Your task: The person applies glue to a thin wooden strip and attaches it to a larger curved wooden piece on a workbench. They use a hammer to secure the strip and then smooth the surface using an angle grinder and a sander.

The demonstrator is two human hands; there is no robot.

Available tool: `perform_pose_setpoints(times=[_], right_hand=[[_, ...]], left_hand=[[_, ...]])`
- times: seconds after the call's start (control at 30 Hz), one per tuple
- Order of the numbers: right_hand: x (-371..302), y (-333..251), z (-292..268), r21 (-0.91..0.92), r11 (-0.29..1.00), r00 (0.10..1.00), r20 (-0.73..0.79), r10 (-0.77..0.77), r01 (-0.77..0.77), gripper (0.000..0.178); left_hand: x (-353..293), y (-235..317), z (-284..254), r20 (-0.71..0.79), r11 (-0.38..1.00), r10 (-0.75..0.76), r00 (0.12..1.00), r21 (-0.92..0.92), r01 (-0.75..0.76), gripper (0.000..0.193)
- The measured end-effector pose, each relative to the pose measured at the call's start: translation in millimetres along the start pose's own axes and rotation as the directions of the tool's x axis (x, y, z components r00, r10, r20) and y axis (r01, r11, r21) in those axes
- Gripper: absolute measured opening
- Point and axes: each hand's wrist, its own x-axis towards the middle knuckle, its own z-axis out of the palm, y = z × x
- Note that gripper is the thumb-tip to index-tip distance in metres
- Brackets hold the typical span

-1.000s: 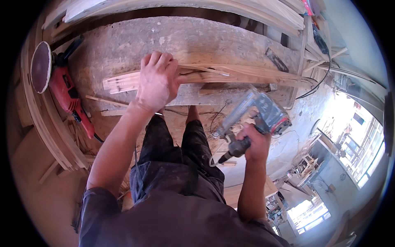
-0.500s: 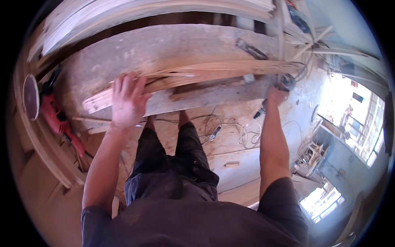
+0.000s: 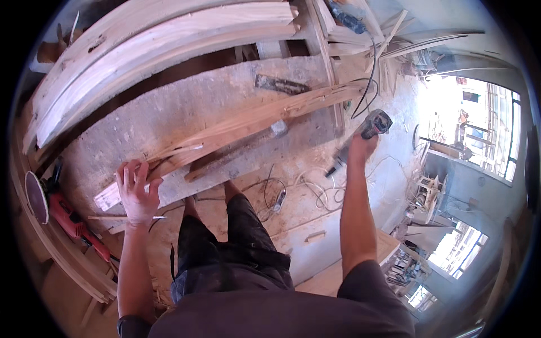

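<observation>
Two hands at work, and they are well apart. The left hand (image 3: 137, 194) is down flat with its fingers spread, pressing on the near end of a long wooden strip (image 3: 236, 132) that runs diagonally across the dusty grey surface (image 3: 146, 121), from the lower left up toward the upper right. That strip looks split along its length near the hand, thin slivers lifting off it. The right hand (image 3: 360, 147) is out at full reach on the right, off the end of the surface, fingers wrapped tight around the handle of a power tool (image 3: 373, 125), a grey body with a red patch; which kind of tool I cannot tell from here. A black cable (image 3: 369, 84) loops just above it. A small flat dark bar (image 3: 280, 84) lies on the surface beyond the strip, apart from it. Behind the surface, a stack of curved pale timber pieces (image 3: 158, 50) arches across the top of the view. Far left, a red disc sander (image 3: 53, 205) rests with its round pad facing up. Below, pale cords (image 3: 315, 188) snake over the sawdust-covered floor between the legs and the right arm.
</observation>
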Motion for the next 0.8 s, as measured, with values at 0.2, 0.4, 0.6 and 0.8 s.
perform_pose_setpoints(times=[0.2,0.4,0.6,0.8], right_hand=[[-18,-127,-2,-0.294,0.646,0.682,0.531,-0.503,0.705,0.057],[-24,-171,93,-0.515,0.432,0.644,0.728,-0.237,0.741,0.054],[-117,-127,56,-0.205,0.576,0.607,0.367,-0.705,0.792,0.041],[-286,-41,74,0.075,0.84,0.692,0.609,0.389,-0.538,0.023]], left_hand=[[1,4,0,-0.021,0.999,0.011,1.0,0.032,-0.01,0.054],[10,1,1,-0.03,1.0,0.023,0.999,0.015,-0.022,0.051],[1,0,2,-0.095,0.999,-0.016,0.995,-0.047,0.012,0.049],[5,1,-1,-0.104,0.996,-0.005,0.995,-0.094,-0.005,0.049]])
